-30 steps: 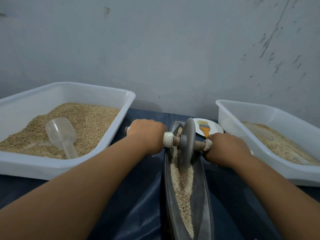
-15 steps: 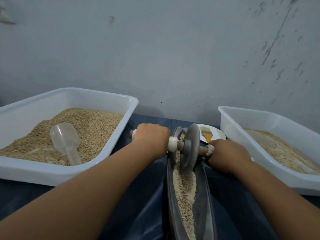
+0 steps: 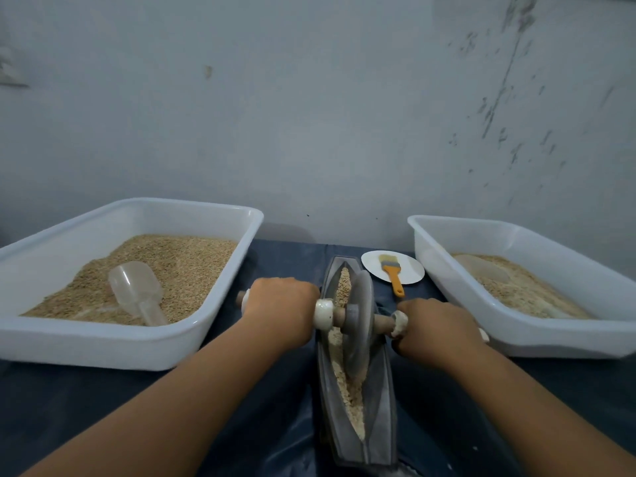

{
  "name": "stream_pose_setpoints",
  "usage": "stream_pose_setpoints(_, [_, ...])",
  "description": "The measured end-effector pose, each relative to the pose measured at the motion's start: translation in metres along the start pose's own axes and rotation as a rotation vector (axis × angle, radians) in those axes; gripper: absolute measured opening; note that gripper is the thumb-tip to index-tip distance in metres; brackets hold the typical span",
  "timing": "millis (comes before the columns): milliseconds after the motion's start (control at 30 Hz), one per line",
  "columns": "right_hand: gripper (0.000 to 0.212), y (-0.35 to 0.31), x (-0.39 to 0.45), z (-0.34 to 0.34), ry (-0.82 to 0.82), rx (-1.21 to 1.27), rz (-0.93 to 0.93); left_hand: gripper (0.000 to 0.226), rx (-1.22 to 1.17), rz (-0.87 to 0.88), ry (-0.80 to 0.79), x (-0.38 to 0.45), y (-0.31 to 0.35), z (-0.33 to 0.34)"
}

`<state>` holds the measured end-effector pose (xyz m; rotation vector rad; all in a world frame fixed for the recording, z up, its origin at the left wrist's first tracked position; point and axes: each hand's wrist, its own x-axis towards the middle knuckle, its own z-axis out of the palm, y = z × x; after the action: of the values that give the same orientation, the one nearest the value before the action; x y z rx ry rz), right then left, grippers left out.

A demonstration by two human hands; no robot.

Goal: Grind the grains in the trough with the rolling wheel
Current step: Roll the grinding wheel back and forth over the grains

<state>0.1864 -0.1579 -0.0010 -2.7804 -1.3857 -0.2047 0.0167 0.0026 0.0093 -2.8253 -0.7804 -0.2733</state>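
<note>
A narrow grey boat-shaped trough (image 3: pixel 382 401) lies lengthwise in front of me, with pale crushed grains (image 3: pixel 351 401) along its groove. The grey rolling wheel (image 3: pixel 361 318) stands upright in the trough's far half on a wooden axle with white collars. My left hand (image 3: pixel 278 311) grips the axle's left handle. On the other side my right hand (image 3: pixel 437 328) grips the right handle. Both arms reach forward over the dark blue cloth.
A white tub (image 3: pixel 103 342) of whole grain with a clear plastic scoop (image 3: pixel 134 290) stands at the left. At the right stands a second white tub (image 3: pixel 537 332) with paler ground grain. A small white plate (image 3: pixel 409 275) with an orange-handled brush (image 3: pixel 392 273) lies behind the trough.
The wheel has rolled back toward me along the trough, both hands gripping its handles throughout. More of the trough's far tip, the plate and the brush now show.
</note>
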Motion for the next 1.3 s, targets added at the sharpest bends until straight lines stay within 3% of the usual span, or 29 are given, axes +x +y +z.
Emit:
stream_pose_setpoints(500, [0.019,-0.021,-0.073,-0.040,0.021,-0.118,-0.042,0.015,-0.086,-0.030,-0.005,-0.072,0.005,-0.012])
stream_pose_setpoints(700, [0.010,-0.016,-0.040,-0.023,-0.054,-0.025,0.052,0.017,-0.062,-0.018,0.043,-0.036,0.004,-0.001])
stream_pose_setpoints(967, [0.013,-0.007,0.028,-0.006,0.100,-0.076,-0.021,0.018,-0.110,-0.077,0.075,0.013,-0.002,0.017])
stream_pose_setpoints(1300, [0.010,-0.003,0.008,0.009,0.139,-0.030,0.008,0.019,-0.042,-0.044,0.124,0.000,0.005,0.009])
